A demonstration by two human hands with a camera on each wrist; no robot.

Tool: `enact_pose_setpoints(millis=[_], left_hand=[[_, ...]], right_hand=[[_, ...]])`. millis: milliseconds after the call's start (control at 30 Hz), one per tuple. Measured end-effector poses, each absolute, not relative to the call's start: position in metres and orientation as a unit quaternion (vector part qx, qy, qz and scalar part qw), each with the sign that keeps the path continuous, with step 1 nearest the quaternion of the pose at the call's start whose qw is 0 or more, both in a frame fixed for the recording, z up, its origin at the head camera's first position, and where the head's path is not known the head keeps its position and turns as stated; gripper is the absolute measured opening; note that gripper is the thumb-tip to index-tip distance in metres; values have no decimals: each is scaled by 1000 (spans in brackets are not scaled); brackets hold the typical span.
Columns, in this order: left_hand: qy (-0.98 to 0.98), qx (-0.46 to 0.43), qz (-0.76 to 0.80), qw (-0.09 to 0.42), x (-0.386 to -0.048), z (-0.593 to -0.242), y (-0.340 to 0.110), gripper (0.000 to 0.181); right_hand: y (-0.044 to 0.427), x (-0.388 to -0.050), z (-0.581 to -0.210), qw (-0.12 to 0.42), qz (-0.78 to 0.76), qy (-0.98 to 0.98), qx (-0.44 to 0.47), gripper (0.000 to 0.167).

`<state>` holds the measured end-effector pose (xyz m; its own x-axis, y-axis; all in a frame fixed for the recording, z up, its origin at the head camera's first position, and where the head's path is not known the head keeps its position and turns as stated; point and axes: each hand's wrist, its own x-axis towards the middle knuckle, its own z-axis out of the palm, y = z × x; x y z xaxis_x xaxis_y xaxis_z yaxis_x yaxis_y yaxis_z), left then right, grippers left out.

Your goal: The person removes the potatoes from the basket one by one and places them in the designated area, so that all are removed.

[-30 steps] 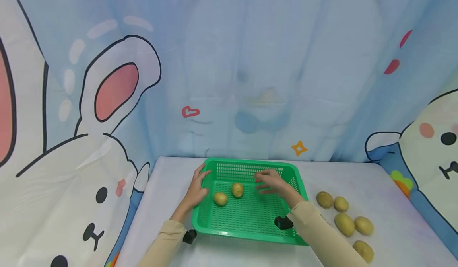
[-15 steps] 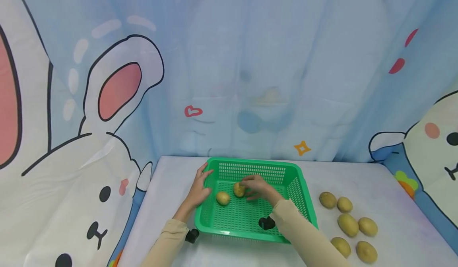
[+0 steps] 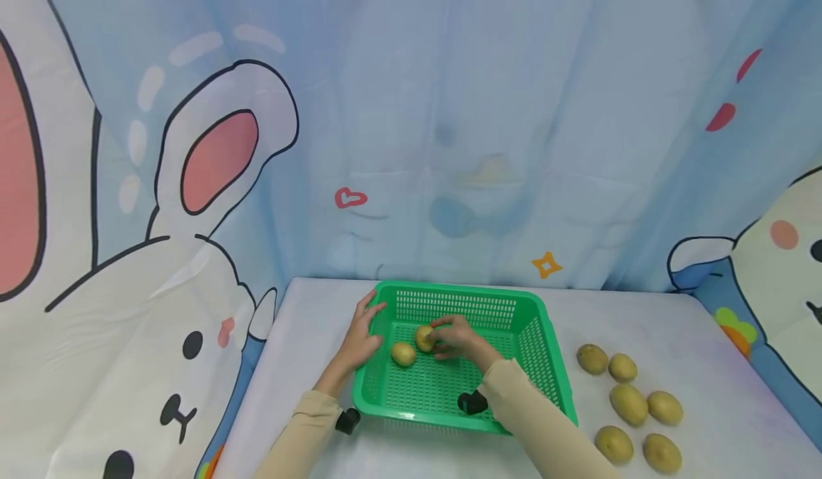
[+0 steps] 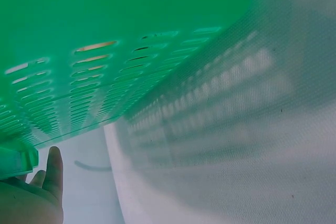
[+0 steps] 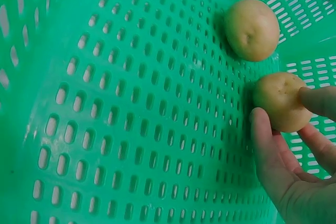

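A green plastic basket (image 3: 443, 418) with slotted walls stands on the white table. My left hand (image 3: 359, 340) holds its left rim; in the left wrist view part of that hand (image 4: 39, 195) shows beneath the rim, with one finger sticking up straight. Inside the basket, my right hand (image 3: 457, 338) pinches a potato (image 3: 423, 338) between thumb and fingers. The right wrist view shows the thumb on top of this potato (image 5: 281, 100) and fingers around its side, close to the basket floor. A second potato (image 3: 403, 354) lies just beside it, untouched.
Several loose potatoes (image 3: 629, 404) lie on the table (image 3: 719, 393) to the right of the basket, near my right forearm. A blue curtain (image 3: 475, 108) with cartoon rabbits hangs behind the table's back edge.
My right hand has moved left and down within the basket and taken hold of the potato, which has shifted slightly left. My left hand stays at the rim. The head view has turned slightly.
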<state>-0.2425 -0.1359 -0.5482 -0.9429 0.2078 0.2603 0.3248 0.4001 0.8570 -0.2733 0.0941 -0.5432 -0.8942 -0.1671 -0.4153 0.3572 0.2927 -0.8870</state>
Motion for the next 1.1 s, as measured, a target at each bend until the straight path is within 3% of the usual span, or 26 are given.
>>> enact_pose_setpoints(millis=[333, 667, 1100], left_hand=[[-834, -157, -526, 63, -241, -545, -137, 69], [-830, -151, -531, 73, -249, -538, -143, 71], [-829, -145, -537, 60, -250, -537, -142, 70]], right_hand=[[100, -272, -538, 210, -597, 772, 52, 42], [116, -277, -503, 193, -618, 762, 22, 43], [179, -259, -470, 180, -648, 740, 11, 53]])
